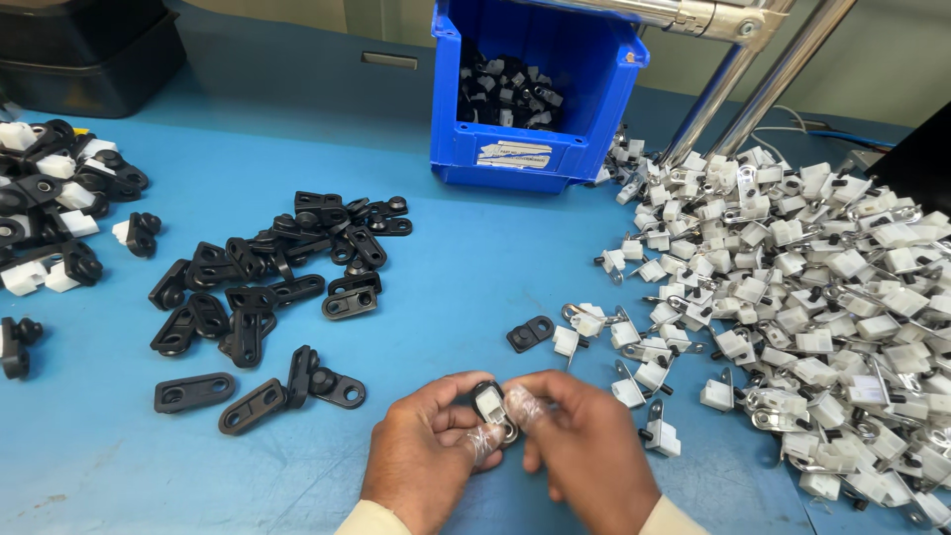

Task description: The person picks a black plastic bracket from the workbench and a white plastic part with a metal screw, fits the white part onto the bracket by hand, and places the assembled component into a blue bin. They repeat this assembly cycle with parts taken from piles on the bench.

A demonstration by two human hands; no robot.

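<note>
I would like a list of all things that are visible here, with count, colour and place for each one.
Small part between the fingers: one, black and white with a metal ring, bottom centre.
Black flat brackets: many, black, loose pile left of centre.
Single black bracket: one, black, alone near the middle.
White pieces with metal clips: a great many, white and silver, heap on the right.
Assembled black-and-white parts: many, far left edge.
Blue bin: one, blue, top centre, with black parts inside.
Black trays: black, top left corner; count unclear.
Metal tubes: two, silver, top right.
Table: one, blue.
Left hand: holds the small part.
Right hand: holds the same part.
</note>
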